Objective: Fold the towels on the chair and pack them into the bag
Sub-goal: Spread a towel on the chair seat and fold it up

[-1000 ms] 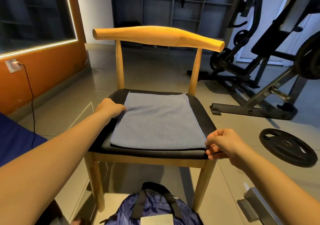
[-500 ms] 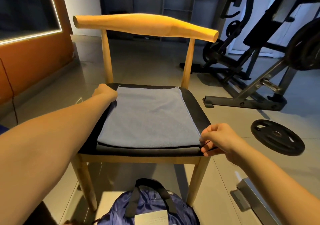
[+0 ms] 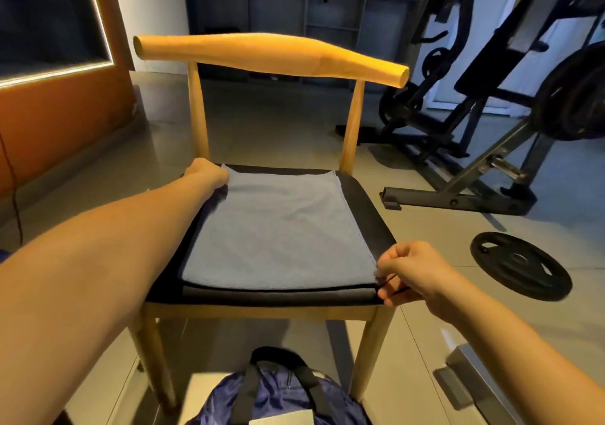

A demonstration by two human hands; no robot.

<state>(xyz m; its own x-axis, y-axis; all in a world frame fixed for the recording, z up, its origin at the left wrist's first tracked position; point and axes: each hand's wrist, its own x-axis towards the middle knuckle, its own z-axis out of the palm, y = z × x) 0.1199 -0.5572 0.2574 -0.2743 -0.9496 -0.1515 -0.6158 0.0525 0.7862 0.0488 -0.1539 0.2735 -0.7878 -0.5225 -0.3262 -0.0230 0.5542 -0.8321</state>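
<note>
A grey-blue towel [image 3: 278, 228] lies flat on the black seat of a wooden chair [image 3: 271, 56], with a darker towel edge [image 3: 278, 292] showing under it at the front. My left hand [image 3: 206, 174] grips the towel's far left corner. My right hand [image 3: 412, 272] pinches the near right corner, with a thin black loop between its fingers. A dark blue bag [image 3: 278, 398] with black handles sits on the floor in front of the chair, partly cut off by the bottom edge.
A black weight plate [image 3: 520, 266] lies on the tiled floor to the right. Gym machines [image 3: 491, 113] stand behind it. An orange wall [image 3: 62, 113] with a lit mirror is at left. A metal object [image 3: 471, 388] lies near my right forearm.
My left hand has slid along the towel's left edge to the far left corner. My right hand stays at the near right corner. The view has shifted slightly.
</note>
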